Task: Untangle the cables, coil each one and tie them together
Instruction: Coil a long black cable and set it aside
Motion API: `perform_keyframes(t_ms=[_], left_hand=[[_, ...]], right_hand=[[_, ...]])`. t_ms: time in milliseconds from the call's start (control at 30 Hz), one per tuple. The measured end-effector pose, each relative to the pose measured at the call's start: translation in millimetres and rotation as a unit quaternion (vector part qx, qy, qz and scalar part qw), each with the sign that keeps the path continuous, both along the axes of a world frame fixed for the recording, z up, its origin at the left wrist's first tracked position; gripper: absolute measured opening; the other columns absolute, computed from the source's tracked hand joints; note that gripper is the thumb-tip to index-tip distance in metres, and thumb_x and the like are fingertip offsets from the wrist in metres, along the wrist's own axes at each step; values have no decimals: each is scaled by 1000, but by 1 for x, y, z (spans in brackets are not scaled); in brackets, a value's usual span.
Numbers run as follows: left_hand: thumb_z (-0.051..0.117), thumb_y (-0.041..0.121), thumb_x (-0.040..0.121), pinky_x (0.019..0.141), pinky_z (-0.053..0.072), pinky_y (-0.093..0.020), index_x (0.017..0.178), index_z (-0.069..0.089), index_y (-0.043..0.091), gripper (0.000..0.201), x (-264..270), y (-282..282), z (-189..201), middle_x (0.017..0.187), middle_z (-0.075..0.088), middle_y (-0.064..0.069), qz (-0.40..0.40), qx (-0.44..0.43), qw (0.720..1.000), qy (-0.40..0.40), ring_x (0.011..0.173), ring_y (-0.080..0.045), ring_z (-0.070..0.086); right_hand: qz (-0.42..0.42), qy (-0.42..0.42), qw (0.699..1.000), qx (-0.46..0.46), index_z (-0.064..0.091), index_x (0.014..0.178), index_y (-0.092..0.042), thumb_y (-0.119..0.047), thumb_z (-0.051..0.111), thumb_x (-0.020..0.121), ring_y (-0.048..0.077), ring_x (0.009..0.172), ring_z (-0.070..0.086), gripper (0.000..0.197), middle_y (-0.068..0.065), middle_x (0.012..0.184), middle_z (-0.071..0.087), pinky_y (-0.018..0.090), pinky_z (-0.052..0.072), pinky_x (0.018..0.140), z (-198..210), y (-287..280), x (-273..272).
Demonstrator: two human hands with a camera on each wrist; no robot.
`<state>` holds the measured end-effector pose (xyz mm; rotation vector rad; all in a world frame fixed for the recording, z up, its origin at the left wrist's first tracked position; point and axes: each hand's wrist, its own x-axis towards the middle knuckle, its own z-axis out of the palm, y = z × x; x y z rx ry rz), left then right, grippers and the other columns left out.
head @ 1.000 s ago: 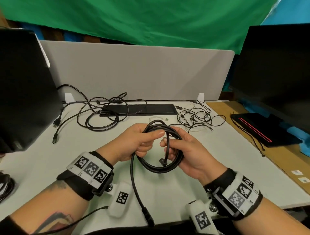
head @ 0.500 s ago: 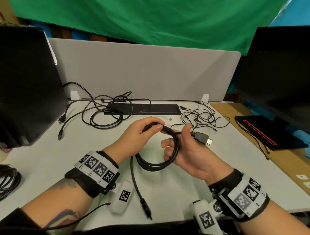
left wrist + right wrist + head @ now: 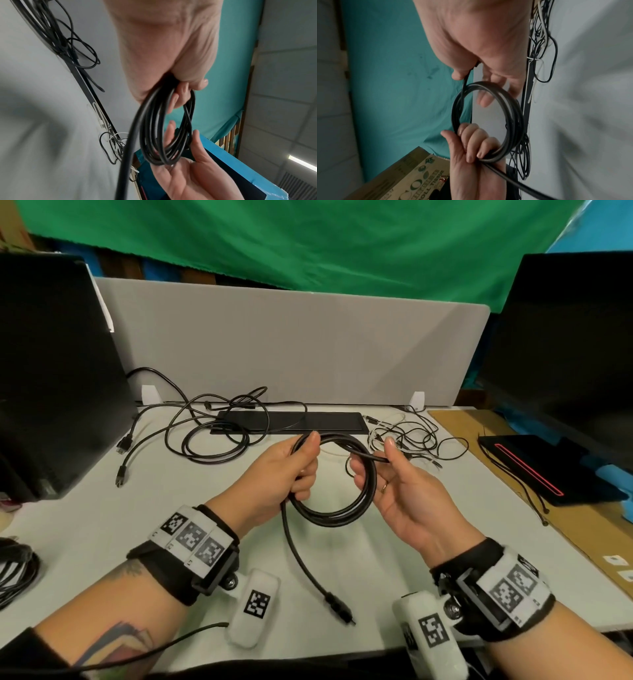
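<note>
A thick black cable is wound into a coil [image 3: 334,510] held above the white desk [image 3: 102,518]. My left hand [image 3: 291,467] grips the coil's left side, fingers curled round the strands [image 3: 488,154]. My right hand [image 3: 394,474] pinches the cable's free end [image 3: 371,457] between thumb and fingers at the coil's upper right; its connector is hidden behind the hand. The other end hangs from the left hand to a plug [image 3: 340,609] lying on the desk. In the left wrist view the coil [image 3: 164,135] hangs between both hands.
A tangle of black cables [image 3: 209,436] lies at the back left, over a flat black bar [image 3: 291,421]. A thinner black and white tangle [image 3: 411,440] lies at the back right. Dark monitors stand on both sides. Another coiled bundle [image 3: 15,570] sits at the left edge.
My right hand has drawn the cable's free end across the top of the coil; the connector seen sticking out half a second ago is now hidden. The coil sits slightly higher.
</note>
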<state>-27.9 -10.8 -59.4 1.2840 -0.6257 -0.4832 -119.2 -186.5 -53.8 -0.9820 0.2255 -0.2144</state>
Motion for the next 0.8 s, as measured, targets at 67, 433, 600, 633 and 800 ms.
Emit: perform_keyframes(t_ms=[67,433,600,633,800], left_hand=[[47,50,97,48,29,-17,72,35,22,39,-3,-1,-1,63,27,7,-45,-37,998,17,49,-6,23],[52,59,82,50,29,-17,80,31,21,43,-22,-6,4,60,28,10,-114,-107,984,84,44,-1,23],[54,59,82,50,33,-17,79,34,21,43,-23,-7,8,59,28,9,-114,-138,978,102,44,-1,26],[54,59,83,51,32,-17,79,35,21,42,-24,-7,9,59,28,9,-116,-142,977,106,44,-1,26],[47,48,95,70,47,-25,77,33,21,35,-30,-7,11,64,27,5,-181,-77,978,68,50,-5,30]], right_hand=[[3,21,999,-42,52,132,3,-49,59,87,22,99,74,69,16,110,74,37,58,84,0,0,-1],[-104,38,988,-104,66,112,-4,-44,55,98,21,63,68,44,18,96,68,29,58,60,-8,0,-1],[-32,12,977,-212,63,116,-13,-66,37,97,21,62,65,62,22,83,73,30,54,59,-1,5,-6],[-25,0,969,-246,62,115,-17,-73,40,91,19,63,64,65,20,79,73,29,52,60,0,7,-7],[-88,-34,920,-381,66,97,-5,-48,54,96,9,48,49,45,6,53,58,18,40,51,-1,0,-7]])
